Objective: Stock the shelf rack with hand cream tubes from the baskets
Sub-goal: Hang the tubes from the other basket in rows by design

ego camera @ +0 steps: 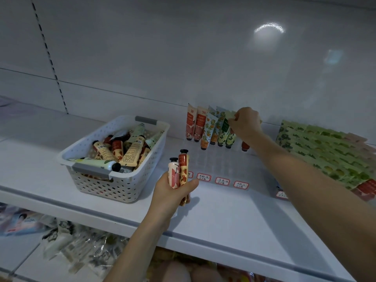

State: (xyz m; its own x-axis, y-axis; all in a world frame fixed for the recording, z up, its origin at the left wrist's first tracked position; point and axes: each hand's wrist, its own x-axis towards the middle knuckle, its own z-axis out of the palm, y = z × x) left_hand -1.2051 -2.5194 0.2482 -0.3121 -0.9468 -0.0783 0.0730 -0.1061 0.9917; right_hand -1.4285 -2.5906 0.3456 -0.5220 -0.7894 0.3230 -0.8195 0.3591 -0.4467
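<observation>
Right of the white holed plastic basket (114, 186), our left grip (173, 192) holds two pink and red tubes (179, 169); our right grip (245, 123) pinches a standing pale green tube (231, 115).

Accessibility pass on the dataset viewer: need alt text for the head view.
A person's right hand grips a hand cream tube at the end of a row of tubes standing cap-down in a clear rack. The left hand holds two more tubes beside a white basket of tubes on the shelf.

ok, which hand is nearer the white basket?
Left. The left hand, holding two tubes, sits just right of the basket; the right hand is farther right, pinching a standing tube.
</observation>
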